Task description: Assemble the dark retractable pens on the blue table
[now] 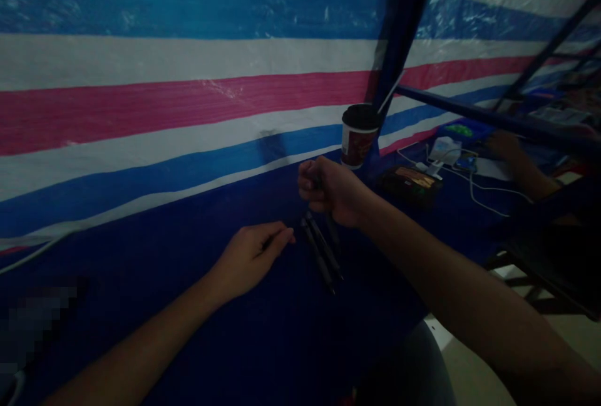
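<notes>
My right hand [328, 190] is closed in a fist above the dark blue table [197, 306], gripping what looks like a thin dark pen that points down. Just below it, two dark pens [322, 254] lie side by side on the table. My left hand [251, 257] rests on the table to the left of them, its fingers pinched on a small dark piece, too dim to identify. The scene is very dark.
A paper cup [359, 135] with a dark lid stands behind my right hand. A striped blue, white and pink sheet [164, 99] hangs behind the table. At the right, another person's hand [504, 145] rests near white cables [474, 183], a dark flat box [412, 182] and a blue metal frame [493, 119].
</notes>
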The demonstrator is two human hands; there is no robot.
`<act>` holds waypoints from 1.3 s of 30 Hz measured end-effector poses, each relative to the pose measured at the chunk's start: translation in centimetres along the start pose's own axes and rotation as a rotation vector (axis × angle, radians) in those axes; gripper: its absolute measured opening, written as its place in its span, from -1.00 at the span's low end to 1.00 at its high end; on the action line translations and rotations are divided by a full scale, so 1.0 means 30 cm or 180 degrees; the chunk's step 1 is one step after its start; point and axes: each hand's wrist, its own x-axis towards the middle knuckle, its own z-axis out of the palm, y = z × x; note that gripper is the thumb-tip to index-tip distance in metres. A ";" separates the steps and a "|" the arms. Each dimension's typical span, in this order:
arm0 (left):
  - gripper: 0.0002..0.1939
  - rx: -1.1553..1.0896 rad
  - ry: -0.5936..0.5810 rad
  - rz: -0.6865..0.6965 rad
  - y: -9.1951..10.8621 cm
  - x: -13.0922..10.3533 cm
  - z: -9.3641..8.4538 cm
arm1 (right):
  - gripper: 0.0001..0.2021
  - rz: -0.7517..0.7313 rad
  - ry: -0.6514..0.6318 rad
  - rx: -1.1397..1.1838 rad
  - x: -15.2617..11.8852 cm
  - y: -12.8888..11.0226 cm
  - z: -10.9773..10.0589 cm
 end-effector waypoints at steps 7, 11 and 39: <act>-0.54 0.0023 0.0009 0.0059 0.010 0.001 -0.003 | -0.92 0.0063 -0.0279 0.0014 -0.006 -0.008 -0.008; -0.54 0.0058 0.0017 0.0040 0.020 0.006 -0.006 | -0.86 0.0082 -0.0713 -0.0017 -0.011 -0.013 -0.014; -0.61 0.1063 -0.0364 0.1499 0.062 -0.044 0.029 | -0.86 -0.0376 0.0222 -0.2144 0.024 0.035 -0.036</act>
